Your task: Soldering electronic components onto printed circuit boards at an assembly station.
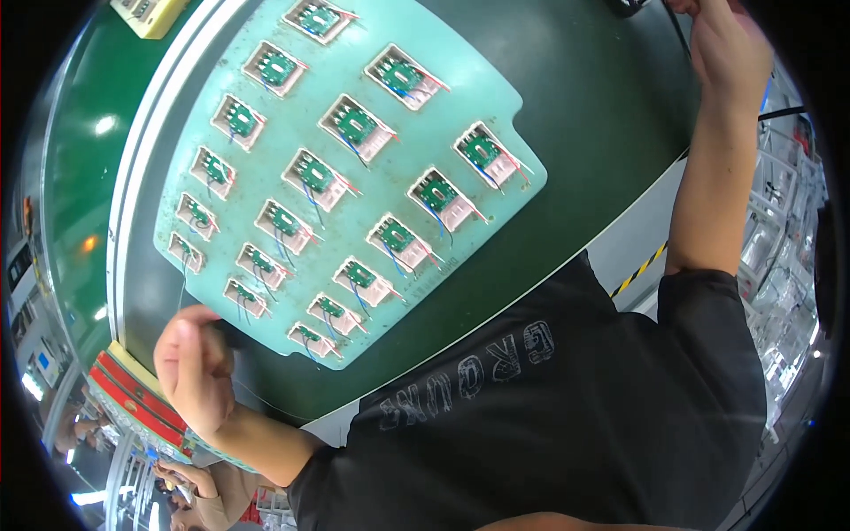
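Observation:
My left hand is at the near left corner of a turquoise tray, its fingers pinched together. A thin wire seems to run from its fingertips and trail below it over the table. The tray's pockets hold several pale housings with green circuit boards, red and blue leads sticking out of them. At the far right, my right hand is raised by the picture's upper edge, away from the tray. Its fingers look curled, but the edge cuts them off and hides what they hold.
The tray lies on a dark green tabletop with a pale rim at left. A dark object and a black cable are near my right hand. A red and cream box stands at lower left. Another person sits beyond.

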`<state>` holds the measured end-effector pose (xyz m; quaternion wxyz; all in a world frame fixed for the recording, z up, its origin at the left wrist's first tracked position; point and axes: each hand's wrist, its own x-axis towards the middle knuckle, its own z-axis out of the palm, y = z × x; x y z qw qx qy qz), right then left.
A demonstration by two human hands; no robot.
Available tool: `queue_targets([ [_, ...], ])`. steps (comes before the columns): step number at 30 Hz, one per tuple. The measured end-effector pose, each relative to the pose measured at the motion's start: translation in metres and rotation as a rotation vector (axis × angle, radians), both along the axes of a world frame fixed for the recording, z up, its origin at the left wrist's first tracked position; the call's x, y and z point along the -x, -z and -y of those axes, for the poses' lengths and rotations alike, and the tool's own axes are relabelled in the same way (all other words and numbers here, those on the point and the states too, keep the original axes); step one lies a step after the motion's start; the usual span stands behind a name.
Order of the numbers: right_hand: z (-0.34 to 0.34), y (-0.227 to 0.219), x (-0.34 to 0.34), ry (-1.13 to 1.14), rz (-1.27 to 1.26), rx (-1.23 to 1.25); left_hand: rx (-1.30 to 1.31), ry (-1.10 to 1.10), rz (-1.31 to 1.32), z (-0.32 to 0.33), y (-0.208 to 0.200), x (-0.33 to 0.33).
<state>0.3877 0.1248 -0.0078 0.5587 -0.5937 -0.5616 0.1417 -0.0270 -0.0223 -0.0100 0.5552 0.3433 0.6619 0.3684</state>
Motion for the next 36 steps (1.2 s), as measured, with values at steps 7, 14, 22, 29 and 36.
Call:
queue_targets([
  [7,-0.011,0.000,0.009,-0.009,-0.033,0.022,-0.322,-0.228,0.314,-0.010,0.009,0.033],
  [14,-0.011,0.003,-0.011,-0.092,-0.029,-0.023,-0.335,-0.383,0.162,-0.012,0.017,0.028],
  [22,0.021,-0.030,-0.053,-0.163,-0.185,-0.033,-0.362,-0.443,0.137,-0.012,0.019,0.024],
  [29,0.054,-0.059,-0.036,-0.522,-0.403,-0.009,-0.409,-0.442,0.100,-0.009,0.023,0.027],
  [36,0.044,-0.049,0.054,-0.667,-0.154,0.027,-0.444,-0.436,0.050,-0.008,0.025,0.024],
])
